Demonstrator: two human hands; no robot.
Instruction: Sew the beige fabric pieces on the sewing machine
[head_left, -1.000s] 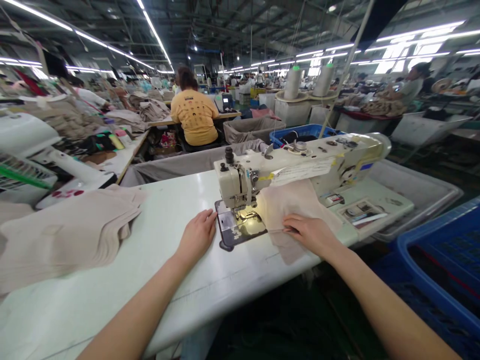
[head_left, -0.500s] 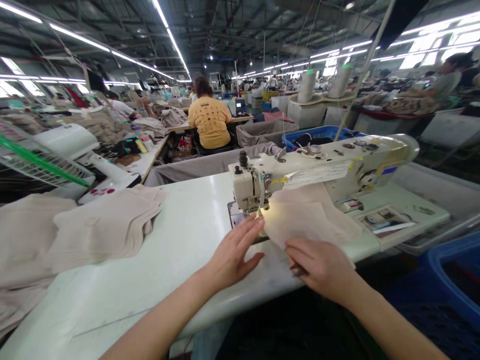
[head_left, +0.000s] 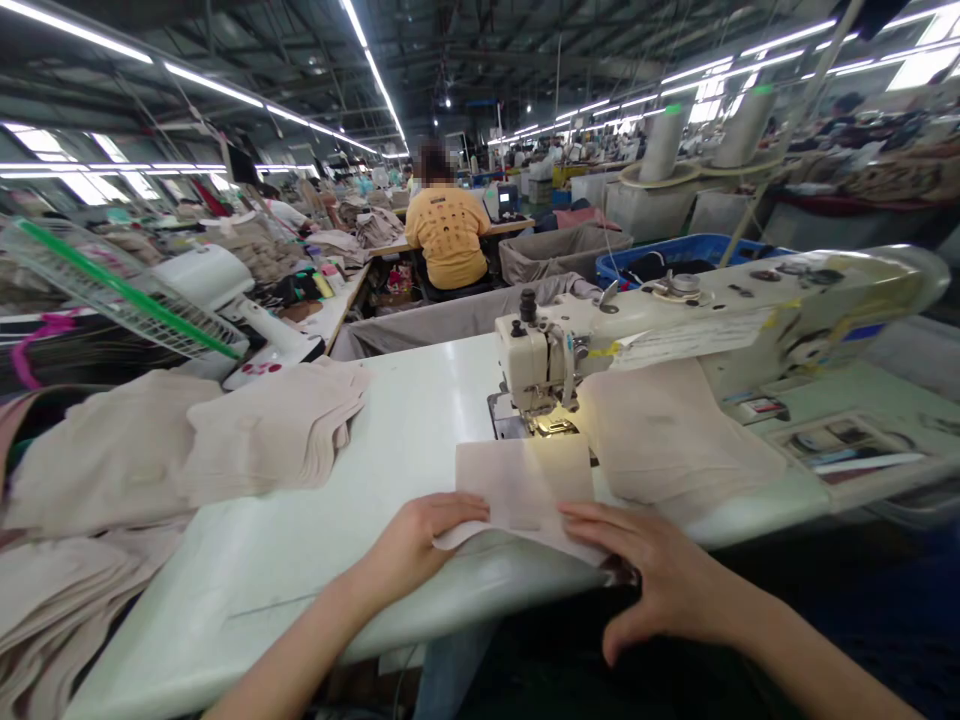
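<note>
A beige fabric piece lies at the table's front edge, just before the needle area of a white sewing machine. My left hand grips its left side, fingers on top and thumb hidden. On its right side rest the outstretched fingers of my right hand, with the thumb held apart. A small dark tool, mostly hidden, is tucked under that hand's fingers; I cannot make out its kind. Another beige fabric piece lies under the machine arm, right of the needle.
Stacks of beige fabric pieces lie on the left of the pale table. A white fan stands behind them. A tray with small tools sits at the right. Beyond the machine are a blue basket and a seated person.
My left hand has drawn back from the needle to the table's front edge. A separate fabric piece now lies between both hands. The view has turned slightly left.
</note>
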